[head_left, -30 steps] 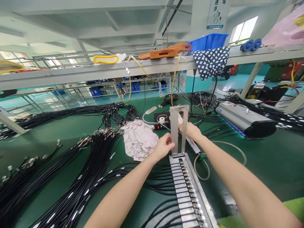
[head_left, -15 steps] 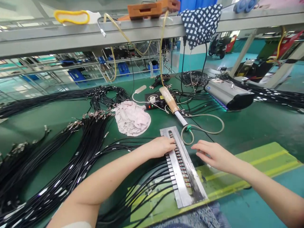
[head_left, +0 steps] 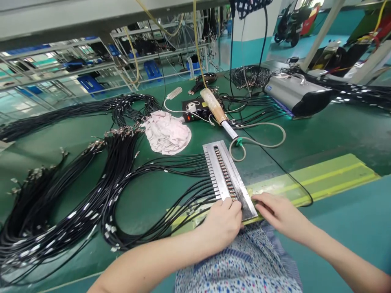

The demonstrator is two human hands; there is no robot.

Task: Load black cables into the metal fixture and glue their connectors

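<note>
A slotted metal fixture (head_left: 218, 162) lies on the green table, with a row of small connectors (head_left: 224, 173) along its slot. Black cables (head_left: 183, 165) enter the notches on its left side. My left hand (head_left: 224, 219) is at the fixture's near end, its fingers bent and pressed together over the slot; whatever is under the fingertips is hidden. Beside the fixture's right edge, close to the near corner, is my right hand (head_left: 279, 211). Its fingers are stretched out with the thumb apart, and I see nothing held in them.
A tool with a taped handle (head_left: 215, 108) and thin hose lies beyond the fixture. Left of it sits a crumpled pale cloth (head_left: 166, 132). Large bundles of black cables (head_left: 113, 171) cover the left side. A silver machine (head_left: 297, 93) stands at back right, and yellow sheeting (head_left: 320, 179) lies nearer.
My left hand has moved along the slot from the fixture's far part to its near end. My right hand has come closer to the fixture's right edge. The view has tilted downward.
</note>
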